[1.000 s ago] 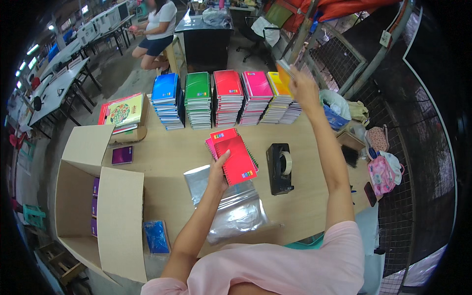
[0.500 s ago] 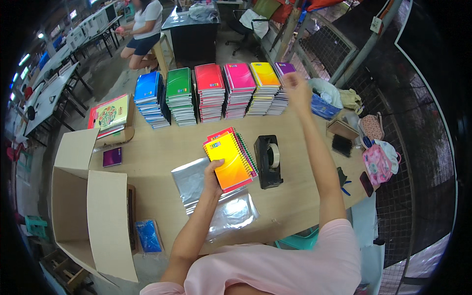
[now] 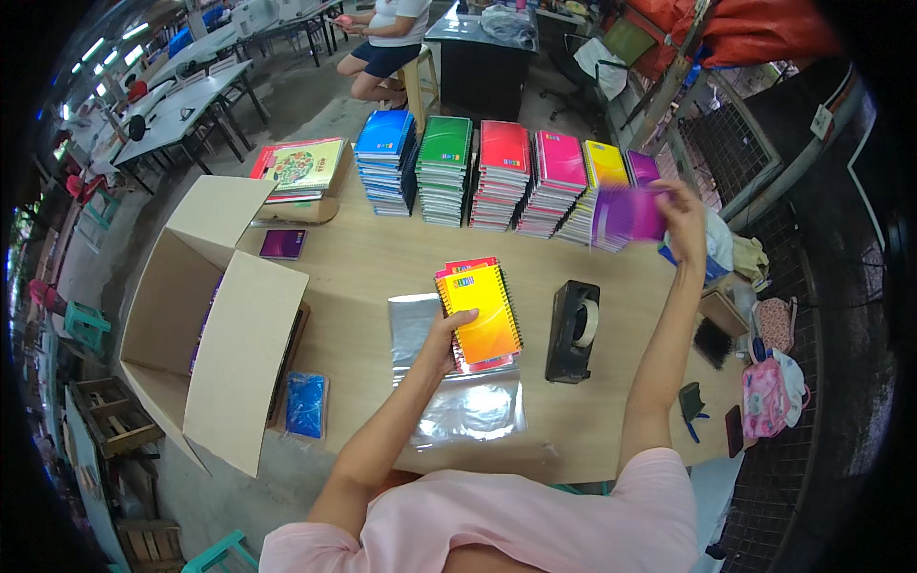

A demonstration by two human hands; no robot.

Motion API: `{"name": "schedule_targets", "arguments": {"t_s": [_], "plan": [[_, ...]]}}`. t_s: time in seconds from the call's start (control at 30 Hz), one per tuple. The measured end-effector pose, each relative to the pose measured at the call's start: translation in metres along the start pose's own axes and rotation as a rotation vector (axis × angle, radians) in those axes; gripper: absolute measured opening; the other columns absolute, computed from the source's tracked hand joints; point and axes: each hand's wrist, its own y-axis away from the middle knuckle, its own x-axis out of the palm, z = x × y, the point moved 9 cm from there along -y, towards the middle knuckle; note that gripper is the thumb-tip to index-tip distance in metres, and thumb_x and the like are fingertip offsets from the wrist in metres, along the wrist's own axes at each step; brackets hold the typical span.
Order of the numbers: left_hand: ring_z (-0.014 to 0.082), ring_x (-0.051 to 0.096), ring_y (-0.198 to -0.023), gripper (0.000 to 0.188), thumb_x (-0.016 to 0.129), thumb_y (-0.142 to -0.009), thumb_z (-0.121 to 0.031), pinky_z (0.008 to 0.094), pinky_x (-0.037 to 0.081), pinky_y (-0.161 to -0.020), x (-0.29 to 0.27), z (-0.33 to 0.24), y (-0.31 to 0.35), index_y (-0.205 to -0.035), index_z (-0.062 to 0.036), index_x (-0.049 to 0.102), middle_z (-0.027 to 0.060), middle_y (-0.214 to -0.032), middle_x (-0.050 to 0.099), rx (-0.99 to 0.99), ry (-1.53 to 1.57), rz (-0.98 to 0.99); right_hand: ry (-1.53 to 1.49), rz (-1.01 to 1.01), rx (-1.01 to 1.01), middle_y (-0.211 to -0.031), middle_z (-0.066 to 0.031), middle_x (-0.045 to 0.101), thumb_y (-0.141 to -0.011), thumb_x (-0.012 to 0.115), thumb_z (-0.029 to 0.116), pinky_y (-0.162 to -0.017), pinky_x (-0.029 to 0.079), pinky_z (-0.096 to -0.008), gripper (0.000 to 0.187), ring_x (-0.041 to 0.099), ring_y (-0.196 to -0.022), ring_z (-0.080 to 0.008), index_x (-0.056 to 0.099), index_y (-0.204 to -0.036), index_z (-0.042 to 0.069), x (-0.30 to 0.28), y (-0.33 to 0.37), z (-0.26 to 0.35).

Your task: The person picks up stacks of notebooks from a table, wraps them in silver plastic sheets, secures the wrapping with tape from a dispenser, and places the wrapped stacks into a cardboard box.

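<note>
While the left hand [image 3: 439,346] is holding a pile of spiral notebooks [image 3: 485,320] over the desk [image 3: 358,272], the right hand [image 3: 684,222] is holding a purple notebook [image 3: 626,216], blurred, in front of the yellow stack [image 3: 605,164] and the purple stack [image 3: 642,168]. The left fingers [image 3: 464,317] are clasping the pile, thumb on top; its yellow cover is facing up and a red one is showing beneath. The right fingers [image 3: 672,195] are grasping the purple notebook at its right end. Clear plastic bags [image 3: 468,411] are lying below the pile, and a black tape dispenser [image 3: 564,349] is standing to its right. Blue [image 3: 385,138], green [image 3: 445,143], red [image 3: 504,148] and pink [image 3: 560,160] stacks are completing the far row. At the left, an open cardboard box [image 3: 246,372] is standing beside a blue packet [image 3: 306,406].
</note>
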Motion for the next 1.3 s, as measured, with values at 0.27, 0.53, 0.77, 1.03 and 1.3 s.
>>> {"name": "schedule_targets", "arguments": {"t_s": [0.27, 0.53, 0.77, 1.03, 1.3], "plan": [[0.0258, 0.061, -0.111, 0.064, 0.068, -0.087, -0.04, 0.0435, 0.052, -0.095, -0.008, 0.057, 0.043, -0.135, -0.005, 0.043, 0.0129, -0.125, 0.058, -0.295, 0.148, 0.197, 0.727, 0.808, -0.022, -0.096, -0.0129, 0.065, -0.067, 0.082, 0.017, -0.085, 0.048, -0.0388, 0.044, 0.058, -0.103, -0.0316, 0.062, -0.105, 0.007, 0.255, 0.143, -0.006], [0.031, 0.055, -0.116, 0.06, 0.079, -0.072, -0.026, 0.0527, 0.038, -0.104, 0.084, -0.031, 0.153, -0.122, -0.0038, 0.056, 0.0195, -0.124, 0.057, 0.405, -1.281, 0.704, -0.981, 0.327, 1.378, -0.147, -0.0148, 0.04, -0.092, 0.042, 0.066, -0.11, 0.035, -0.0425, 0.082, 0.04, -0.135, -0.0268, 0.032, -0.146, 0.005, 0.204, 0.349, -0.098], [0.0486, 0.023, -0.139, 0.117, 0.085, -0.055, -0.054, 0.0702, 0.018, -0.107, -0.051, -0.003, 0.1, -0.15, -0.0138, 0.029, 0.0236, -0.153, 0.023, 0.474, -1.79, 0.229, -1.062, -0.2, 0.954, -0.126, -0.0159, 0.059, -0.084, 0.069, 0.028, -0.098, 0.049, -0.0488, 0.063, 0.06, -0.112, -0.0317, 0.044, -0.136, 0.001, 0.193, 0.435, -0.106], [0.0438, 0.015, -0.145, 0.138, 0.087, -0.04, -0.061, 0.0698, 0.013, -0.109, -0.113, 0.026, 0.048, -0.152, -0.015, 0.022, 0.0217, -0.157, 0.017, 0.169, -2.295, 0.513, -0.516, -0.285, 0.564, -0.12, -0.0145, 0.058, -0.073, 0.076, 0.005, -0.099, 0.048, -0.042, 0.066, 0.059, -0.111, -0.0274, 0.045, -0.13, 0.002, 0.15, 0.375, -0.122], [0.0218, 0.046, -0.127, 0.122, 0.095, -0.044, -0.017, 0.0356, 0.036, -0.109, -0.058, 0.034, 0.034, -0.147, -0.0109, 0.031, 0.0115, -0.141, 0.046, 0.199, -0.697, 0.334, -0.096, -0.05, 0.069, -0.13, -0.0139, 0.05, -0.053, 0.094, 0.032, -0.108, 0.037, -0.0409, 0.114, 0.049, -0.123, -0.0273, 0.029, -0.143, 0.005, 0.22, 0.3, -0.139]]}}
